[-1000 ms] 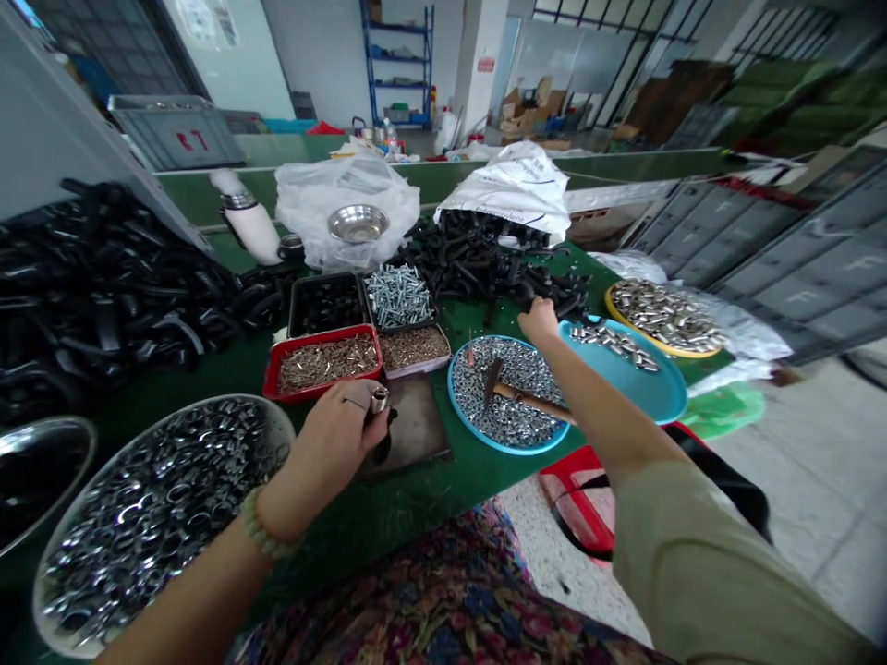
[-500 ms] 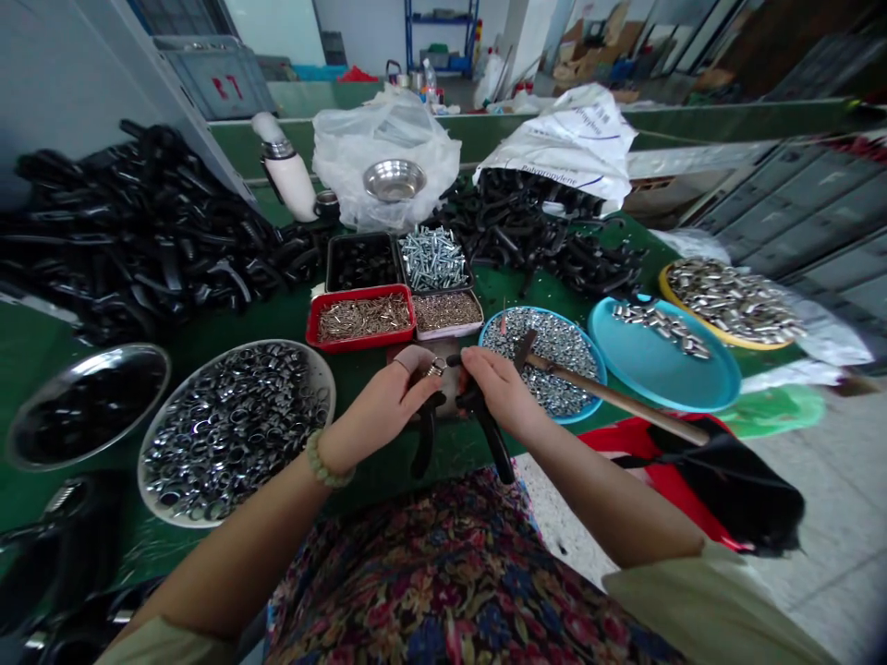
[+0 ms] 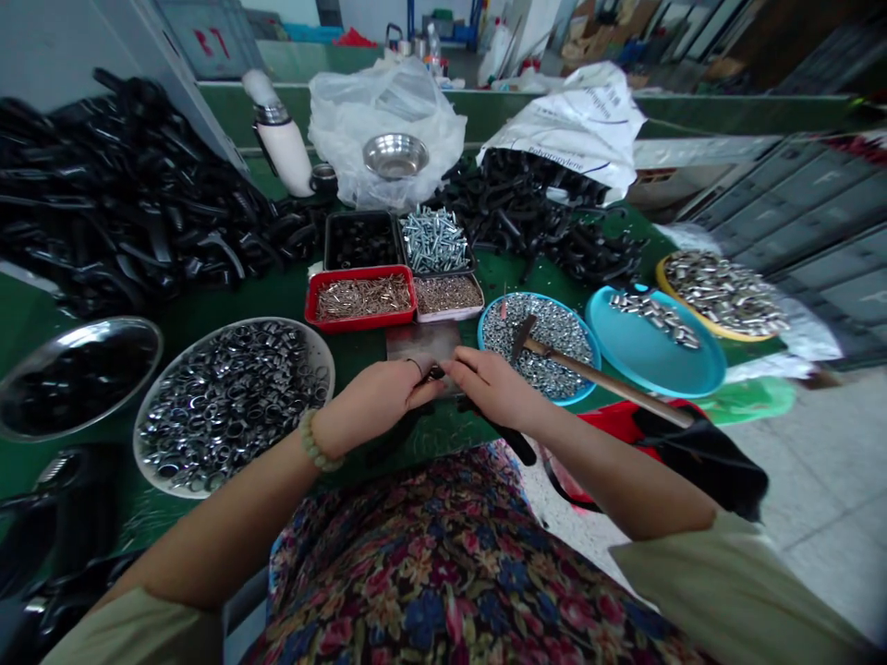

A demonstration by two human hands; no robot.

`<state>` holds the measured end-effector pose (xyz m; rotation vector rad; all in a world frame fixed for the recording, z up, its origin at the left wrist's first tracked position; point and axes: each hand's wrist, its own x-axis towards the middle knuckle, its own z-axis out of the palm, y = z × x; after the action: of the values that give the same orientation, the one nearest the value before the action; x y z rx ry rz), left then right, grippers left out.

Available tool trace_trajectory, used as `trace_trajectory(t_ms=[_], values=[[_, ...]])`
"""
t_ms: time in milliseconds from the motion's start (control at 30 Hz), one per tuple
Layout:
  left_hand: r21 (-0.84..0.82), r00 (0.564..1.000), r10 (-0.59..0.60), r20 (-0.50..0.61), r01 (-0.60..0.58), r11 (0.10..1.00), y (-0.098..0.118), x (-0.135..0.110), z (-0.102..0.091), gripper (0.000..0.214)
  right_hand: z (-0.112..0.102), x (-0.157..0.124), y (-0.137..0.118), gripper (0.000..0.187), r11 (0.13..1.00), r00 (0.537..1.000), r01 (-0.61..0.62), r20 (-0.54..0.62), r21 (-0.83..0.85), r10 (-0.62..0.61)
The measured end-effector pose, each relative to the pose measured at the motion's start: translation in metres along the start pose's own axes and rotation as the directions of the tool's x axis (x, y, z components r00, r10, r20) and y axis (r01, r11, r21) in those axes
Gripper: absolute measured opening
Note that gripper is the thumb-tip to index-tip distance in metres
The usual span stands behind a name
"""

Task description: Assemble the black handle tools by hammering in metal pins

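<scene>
closely, left hand beside right hand

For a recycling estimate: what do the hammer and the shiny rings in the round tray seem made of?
The hammer has a dark, steel-looking head and a wooden handle, by its warm brown tone. The rings look like plated metal, from their bright glints; which metal is unclear.

Dim indoor light, warped edges, somewhat blurred corners

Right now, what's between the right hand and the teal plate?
Between the right hand and the teal plate, the head view shows a round blue tray of small steel nuts, with a wooden-handled hammer lying across it.
</scene>
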<state>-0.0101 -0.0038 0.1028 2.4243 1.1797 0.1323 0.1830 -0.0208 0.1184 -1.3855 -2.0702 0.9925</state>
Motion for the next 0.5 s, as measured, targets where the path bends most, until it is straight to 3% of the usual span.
trace_trajectory(t_ms=[133, 267, 367, 500], values=[[0.040, 0.997, 0.074, 0.021, -0.075, 0.996, 0.000, 0.002, -0.003, 0.052, 0.010, -0.008, 0.010, 0.035, 0.997, 0.998, -0.015, -0.065, 0.077, 0.020], [0.035, 0.998, 0.033, -0.049, -0.032, 0.999, 0.007, 0.007, 0.004, 0.049, 0.027, -0.012, 0.013, 0.036, 0.991, 0.976, -0.042, -0.206, 0.127, 0.068], [-0.070, 0.995, 0.008, -0.096, -0.015, 0.997, 0.010, 0.011, 0.008, 0.047, 0.034, -0.010, 0.013, 0.035, 0.978, 0.939, -0.057, -0.322, 0.202, 0.122], [-0.269, 0.996, 0.041, -0.075, -0.060, 0.961, 0.006, 0.012, 0.005, 0.040, 0.029, -0.006, 0.018, 0.037, 0.963, 0.964, -0.028, -0.247, 0.268, 0.096]])
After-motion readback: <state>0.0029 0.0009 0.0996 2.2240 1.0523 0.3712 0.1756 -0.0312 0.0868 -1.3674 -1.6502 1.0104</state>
